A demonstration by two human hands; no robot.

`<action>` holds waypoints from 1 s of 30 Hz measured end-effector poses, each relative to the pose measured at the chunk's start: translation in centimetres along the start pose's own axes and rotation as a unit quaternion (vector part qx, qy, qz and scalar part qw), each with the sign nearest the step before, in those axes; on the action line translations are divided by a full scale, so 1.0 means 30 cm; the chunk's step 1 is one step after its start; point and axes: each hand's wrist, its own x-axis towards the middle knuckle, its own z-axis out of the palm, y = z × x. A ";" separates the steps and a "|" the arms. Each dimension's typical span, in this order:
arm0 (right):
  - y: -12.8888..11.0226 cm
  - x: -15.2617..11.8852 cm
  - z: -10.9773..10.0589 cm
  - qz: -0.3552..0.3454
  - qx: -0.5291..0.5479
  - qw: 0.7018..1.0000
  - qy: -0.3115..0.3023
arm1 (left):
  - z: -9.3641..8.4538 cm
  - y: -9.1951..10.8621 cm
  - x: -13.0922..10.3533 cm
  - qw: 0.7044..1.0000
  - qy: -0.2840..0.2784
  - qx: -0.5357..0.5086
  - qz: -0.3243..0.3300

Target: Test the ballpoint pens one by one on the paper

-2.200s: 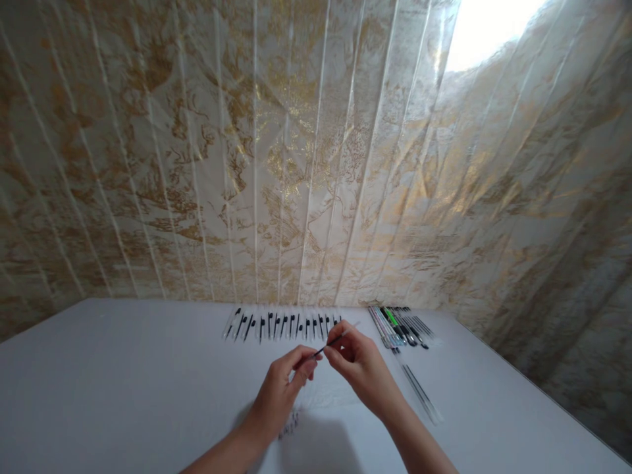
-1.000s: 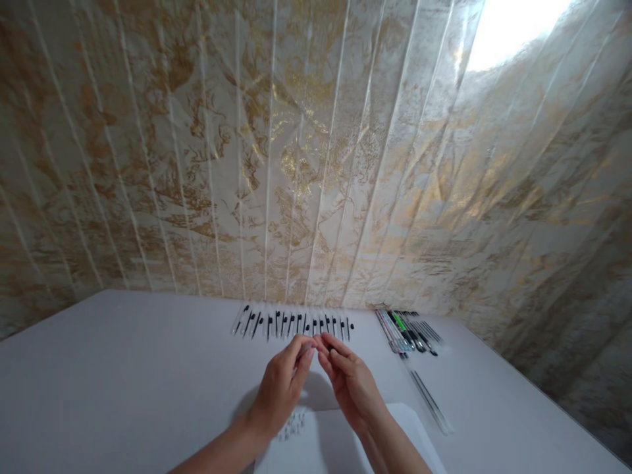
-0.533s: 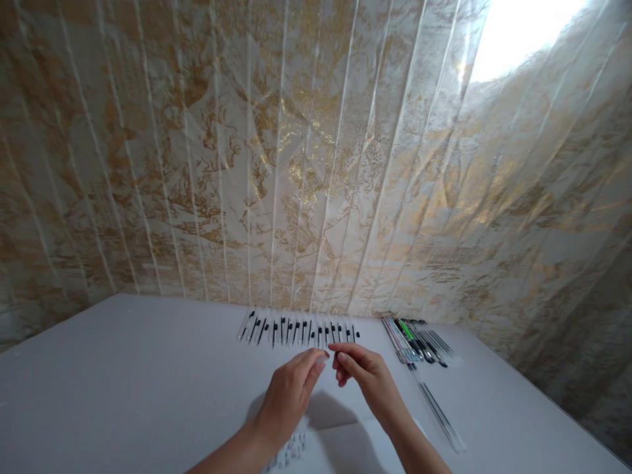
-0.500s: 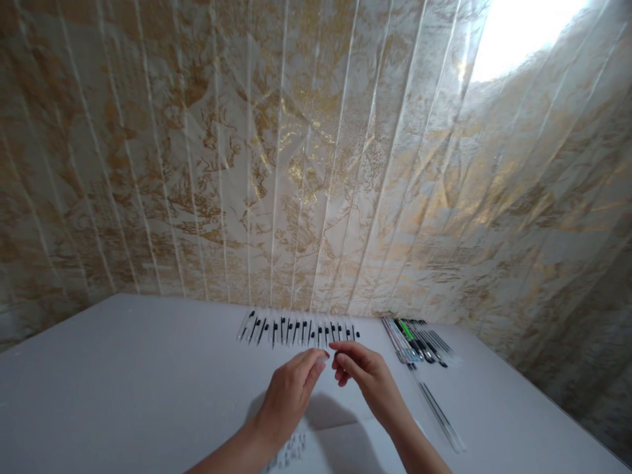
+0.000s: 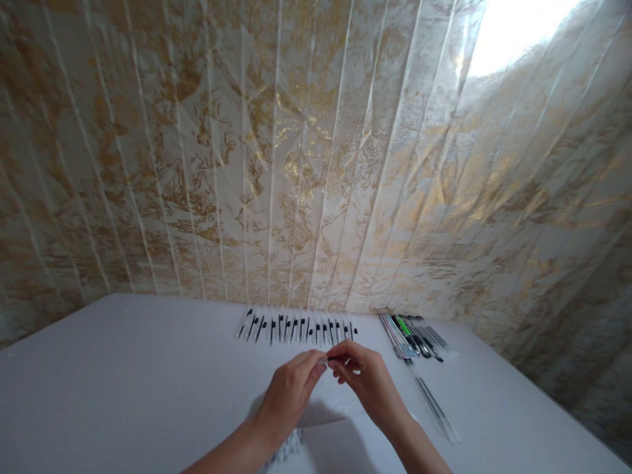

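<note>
My left hand (image 5: 291, 388) is closed in a pinch on a small clear piece (image 5: 322, 361), most of it hidden by the fingers. Against its right end, my right hand (image 5: 359, 368) pinches a small dark piece (image 5: 332, 359). The fingertips of both hands nearly meet above the white table (image 5: 123, 388). Beyond them lies a row of clear pen parts with black tips (image 5: 291, 329), side by side. Below the hands is a white sheet (image 5: 330, 444) with dark marks, partly covered by my left forearm.
At the right back, several pens (image 5: 409, 337), one with a green part, lie beside thin dark refills (image 5: 437, 337). Nearer, a few long clear rods (image 5: 434, 408) lie slanted right of my right forearm. A gold-patterned curtain (image 5: 296, 164) hangs behind the table.
My hands have come together, and the small dark piece in my right fingers now meets the clear piece in my left. The view has shifted slightly.
</note>
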 end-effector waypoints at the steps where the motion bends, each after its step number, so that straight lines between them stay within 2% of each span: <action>1: -0.004 -0.001 -0.003 -0.002 -0.015 1.000 0.001 | -0.001 0.001 0.000 1.000 -0.003 -0.001 0.000; 5: -0.023 -0.002 -0.020 -0.015 -0.050 0.999 -0.010 | -0.005 0.000 0.001 1.000 -0.021 -0.003 0.002; 11: -0.020 -0.001 -0.034 0.009 -0.022 0.999 -0.043 | -0.004 -0.006 0.006 0.998 -0.046 -0.046 0.006; 16: -0.011 -0.002 -0.021 0.029 -0.034 0.998 -0.035 | -0.006 0.004 0.008 0.997 -0.052 -0.048 0.016; 20: -0.022 -0.008 0.001 -0.019 -0.161 0.987 -0.002 | 0.000 0.003 0.001 0.997 -0.044 -0.053 0.017; 23: -0.029 -0.015 0.021 -0.049 -0.300 0.952 0.015 | 0.012 -0.001 -0.006 0.998 -0.037 -0.053 0.006; 27: -0.041 -0.017 0.014 0.009 -0.368 0.929 -0.022 | 0.023 0.004 -0.006 0.998 -0.037 -0.049 -0.013; 30: -0.056 -0.016 -0.018 0.023 -0.363 0.930 -0.049 | 0.023 0.013 -0.002 0.998 -0.037 -0.044 -0.028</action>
